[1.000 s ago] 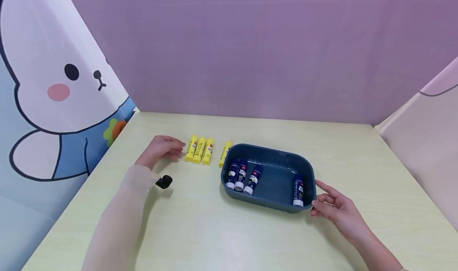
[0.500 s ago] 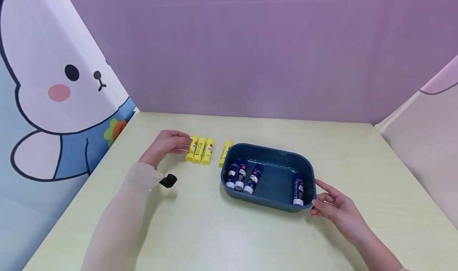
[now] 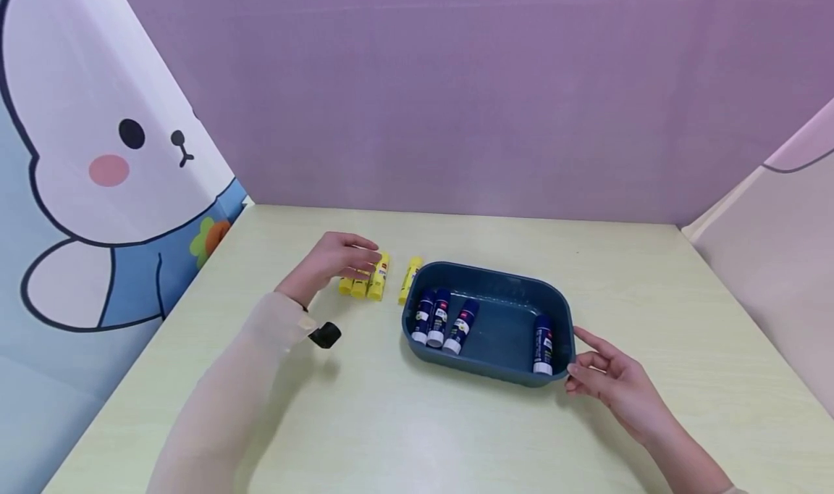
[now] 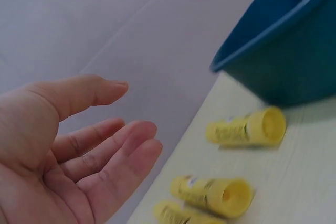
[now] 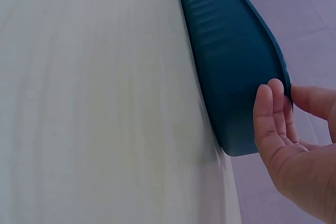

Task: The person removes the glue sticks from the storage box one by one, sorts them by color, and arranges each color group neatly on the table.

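Four yellow tubes [image 3: 378, 282] are seen on the desk [image 3: 417, 443], each laid flat with its length running away from the person. Three of them are set side by side in a close row; the fourth yellow tube [image 3: 410, 281] is placed apart from that row, just beside the left end of a dark blue basket [image 3: 502, 338]. Above the row, the left hand [image 3: 334, 258] is held with its thumb spread away from loosely extended fingers. Nothing is grasped by it, and the two leftmost tubes are partly covered by it in the head view. Whether any tube is touched by the fingertips cannot be told.

At the basket's right end, the rim is grasped by the right hand [image 3: 614, 385]: in the right wrist view, the thumb is laid at the rim and the fingers are pressed against the outer wall.

Four dark blue tubes [image 3: 460, 327] with white ends are contained in the basket. Three are gathered toward its left end, the third slightly tilted beside the others, and one is left alone near the right end.

A black device [image 3: 325, 335] is worn at the left wrist, below a pale sleeve [image 3: 224, 400]. Behind the desk, a purple cloth [image 3: 489, 95] is hung, and at the left a panel printed with a white cartoon animal [image 3: 78, 103] is seen.
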The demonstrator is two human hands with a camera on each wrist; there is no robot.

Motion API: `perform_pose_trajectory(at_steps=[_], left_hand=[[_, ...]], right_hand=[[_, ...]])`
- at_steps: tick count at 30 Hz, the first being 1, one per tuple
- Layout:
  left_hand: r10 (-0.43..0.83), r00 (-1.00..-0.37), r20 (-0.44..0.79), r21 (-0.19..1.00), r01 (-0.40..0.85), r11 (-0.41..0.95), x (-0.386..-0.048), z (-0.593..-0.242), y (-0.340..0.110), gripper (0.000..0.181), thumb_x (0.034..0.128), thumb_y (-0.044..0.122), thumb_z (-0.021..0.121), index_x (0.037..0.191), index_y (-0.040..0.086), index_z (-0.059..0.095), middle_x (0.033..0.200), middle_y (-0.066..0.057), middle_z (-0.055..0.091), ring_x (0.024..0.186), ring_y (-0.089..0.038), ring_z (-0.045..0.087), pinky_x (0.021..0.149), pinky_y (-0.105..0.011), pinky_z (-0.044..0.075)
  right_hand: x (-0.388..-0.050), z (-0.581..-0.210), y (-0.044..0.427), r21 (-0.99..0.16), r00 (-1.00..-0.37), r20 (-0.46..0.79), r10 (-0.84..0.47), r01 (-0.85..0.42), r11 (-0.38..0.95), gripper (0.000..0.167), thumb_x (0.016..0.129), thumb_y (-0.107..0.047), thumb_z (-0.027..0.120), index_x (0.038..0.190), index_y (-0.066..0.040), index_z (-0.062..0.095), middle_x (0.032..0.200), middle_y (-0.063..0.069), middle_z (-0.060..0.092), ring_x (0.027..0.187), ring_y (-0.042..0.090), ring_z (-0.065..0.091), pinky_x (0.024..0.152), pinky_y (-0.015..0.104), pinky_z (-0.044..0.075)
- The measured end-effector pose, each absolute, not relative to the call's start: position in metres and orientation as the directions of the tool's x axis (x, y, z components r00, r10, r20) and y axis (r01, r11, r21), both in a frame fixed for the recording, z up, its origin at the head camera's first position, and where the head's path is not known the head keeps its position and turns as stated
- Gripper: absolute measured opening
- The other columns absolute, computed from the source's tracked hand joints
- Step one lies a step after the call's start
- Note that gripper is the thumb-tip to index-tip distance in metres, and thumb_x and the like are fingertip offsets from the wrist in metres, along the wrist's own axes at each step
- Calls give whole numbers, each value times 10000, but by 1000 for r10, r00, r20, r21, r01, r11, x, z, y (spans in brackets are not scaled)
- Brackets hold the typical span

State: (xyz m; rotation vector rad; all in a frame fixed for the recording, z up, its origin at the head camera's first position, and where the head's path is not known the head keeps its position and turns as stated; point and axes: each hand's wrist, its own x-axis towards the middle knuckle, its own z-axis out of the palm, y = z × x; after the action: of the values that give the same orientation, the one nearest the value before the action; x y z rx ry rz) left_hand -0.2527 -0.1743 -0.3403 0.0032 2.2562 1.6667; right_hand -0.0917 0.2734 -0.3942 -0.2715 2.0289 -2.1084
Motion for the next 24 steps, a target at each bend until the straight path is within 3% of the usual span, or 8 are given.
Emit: perform_pose_trajectory(at_steps=[4, 11, 20, 24], left_hand=[[217, -938, -271, 929, -196, 313, -250, -336, -160, 423, 940, 144, 701, 1306, -39, 593, 1211, -197, 666, 1007, -308, 691, 805, -359, 601], [266, -927, -265, 935, -179, 308, -250, -336, -139, 396, 932, 104, 704, 1289, -42, 614, 1203, -189, 674, 987, -301, 699, 789, -366, 606], [363, -895, -259, 938, -143, 317, -247, -336, -112, 355, 923, 114, 718, 1238, -34, 649, 1121, -162, 708, 956, -265, 711, 804, -366, 603], [407, -874, -265, 944, -149, 295, -246, -336, -100, 347, 916, 98, 724, 1229, -34, 656, 1100, -152, 718, 936, -255, 717, 811, -357, 600]], right_hand=[[-92, -394, 273, -999, -963, -10, -270, 22, -39, 561, 965, 104, 540, 1467, -116, 422, 951, 70, 652, 788, 208, 695, 763, 303, 605], [-92, -393, 273, -999, -964, -18, -264, 25, -25, 594, 964, 90, 555, 1507, 1, 330, 944, 62, 647, 783, 201, 696, 763, 306, 606], [-92, -395, 273, -998, -962, -9, -274, 24, -54, 557, 966, 107, 536, 1439, -177, 460, 947, 68, 646, 784, 210, 695, 761, 303, 606], [-92, -395, 272, -999, -962, -12, -271, 23, -39, 575, 968, 102, 537, 1491, -87, 388, 949, 67, 649, 786, 208, 695, 763, 303, 606]])
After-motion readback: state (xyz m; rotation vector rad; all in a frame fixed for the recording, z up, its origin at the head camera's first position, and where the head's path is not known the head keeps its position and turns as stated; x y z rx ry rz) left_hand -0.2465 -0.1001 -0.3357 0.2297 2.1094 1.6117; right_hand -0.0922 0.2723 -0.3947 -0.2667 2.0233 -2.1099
